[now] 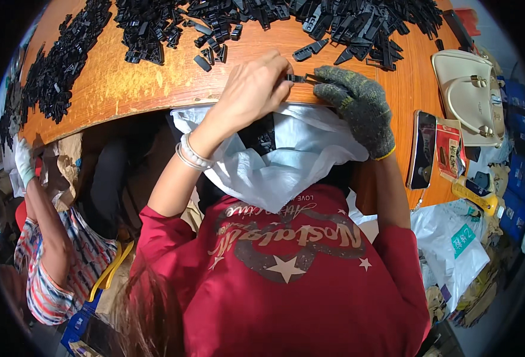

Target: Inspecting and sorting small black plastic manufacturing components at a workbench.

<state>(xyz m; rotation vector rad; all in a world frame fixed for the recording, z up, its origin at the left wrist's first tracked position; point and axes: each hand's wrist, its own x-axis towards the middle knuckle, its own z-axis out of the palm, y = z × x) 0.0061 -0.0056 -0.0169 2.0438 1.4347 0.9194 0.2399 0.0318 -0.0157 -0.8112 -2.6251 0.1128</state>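
Observation:
At the table's near edge, my bare left hand (253, 86) pinches a small black plastic clip (297, 78) between thumb and fingers. My right hand (358, 104), in a dark grey knitted glove, grips the clip's narrow other end. Whether it is one piece or two joined parts, I cannot tell. Just below both hands a white plastic sack (316, 134) lies open across my lap, with black parts (265, 141) inside. Beyond my hands are loose black clips, the closest being a long one (310, 50) and a short one (202, 62).
Heaps of black plastic parts (143, 30) line the far side of the wooden table (155, 86). At right lie a phone (422, 149), a red packet (450, 149) and a cream handbag (468, 95). A co-worker's gloved hand (24, 159) is at the far left.

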